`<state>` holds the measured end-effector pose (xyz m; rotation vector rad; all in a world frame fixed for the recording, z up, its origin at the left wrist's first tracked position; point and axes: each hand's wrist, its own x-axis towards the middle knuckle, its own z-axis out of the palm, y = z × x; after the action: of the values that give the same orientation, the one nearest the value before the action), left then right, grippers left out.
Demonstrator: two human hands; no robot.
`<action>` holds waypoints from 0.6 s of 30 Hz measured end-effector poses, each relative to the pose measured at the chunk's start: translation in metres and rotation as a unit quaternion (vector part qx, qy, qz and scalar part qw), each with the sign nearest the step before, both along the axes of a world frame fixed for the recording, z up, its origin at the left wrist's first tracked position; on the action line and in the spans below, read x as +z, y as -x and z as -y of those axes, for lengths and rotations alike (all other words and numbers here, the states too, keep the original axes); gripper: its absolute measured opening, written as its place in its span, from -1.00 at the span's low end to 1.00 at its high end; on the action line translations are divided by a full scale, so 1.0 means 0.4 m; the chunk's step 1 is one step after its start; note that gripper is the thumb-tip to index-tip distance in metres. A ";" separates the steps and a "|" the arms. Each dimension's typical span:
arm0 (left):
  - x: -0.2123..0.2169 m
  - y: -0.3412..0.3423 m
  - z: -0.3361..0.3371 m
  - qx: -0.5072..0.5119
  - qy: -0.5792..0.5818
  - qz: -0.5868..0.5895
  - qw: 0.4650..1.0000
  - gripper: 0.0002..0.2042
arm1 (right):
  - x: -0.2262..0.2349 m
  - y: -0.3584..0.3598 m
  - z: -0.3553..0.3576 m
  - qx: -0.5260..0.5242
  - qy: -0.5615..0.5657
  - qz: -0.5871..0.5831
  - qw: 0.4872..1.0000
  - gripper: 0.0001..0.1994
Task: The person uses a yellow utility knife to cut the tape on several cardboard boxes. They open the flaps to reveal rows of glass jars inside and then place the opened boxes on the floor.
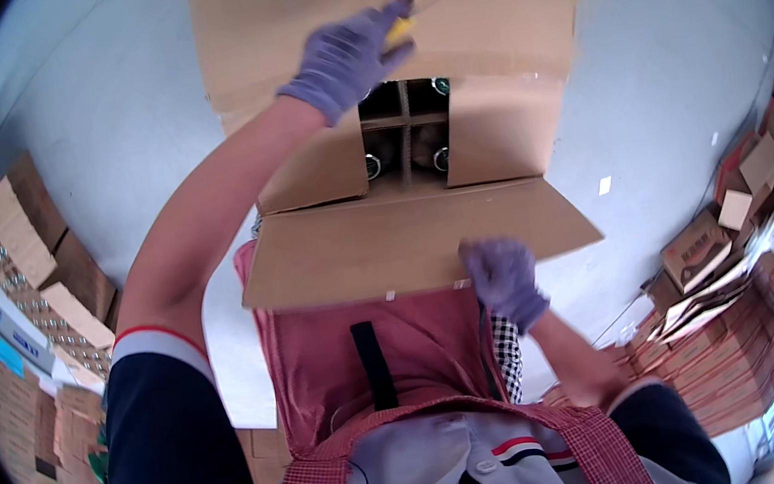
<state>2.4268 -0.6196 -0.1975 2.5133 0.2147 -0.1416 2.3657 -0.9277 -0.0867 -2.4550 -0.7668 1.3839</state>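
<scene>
An opened cardboard box [492,134] stands in front of me, with its far flap and near flap [407,239] folded outward. The side flaps partly cover the inside. Between them, cardboard dividers [403,122] separate several bottles [373,165], of which mainly the tops show. My left hand [352,55], in a purple-grey glove, is closed around a yellow box cutter [398,31] above the far flap; its thin tip is blurred. My right hand [504,279], gloved alike, is closed on the near flap's outer edge, toward its right end.
Open cartons of bottles [17,270] stand at the left. Stacked cartons [730,360] line the right side, with an open small box [697,249] and loose cardboard sheets [719,291] on top. A pale floor [143,108] surrounds the box. My red apron [324,353] hangs close to the near flap.
</scene>
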 end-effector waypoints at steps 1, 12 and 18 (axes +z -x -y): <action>-0.030 -0.017 0.048 -0.077 -0.058 -0.070 0.993 -0.52 | 0.025 0.049 0.040 -0.039 0.068 -0.058 0.995 -0.84; 0.270 -0.307 -0.123 -0.230 0.018 -0.126 0.965 -0.69 | -0.084 0.269 -0.035 -0.892 -0.244 -0.029 0.380 -0.57; 0.224 -0.505 -0.312 -0.178 0.265 -0.359 0.877 -0.53 | -0.161 0.467 0.112 -0.854 -0.311 -0.238 0.342 -0.66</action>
<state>2.6287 -0.4946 -0.1079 1.8242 -0.0077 -1.1286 2.1789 -0.9725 -0.1510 -0.7880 1.0969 0.4017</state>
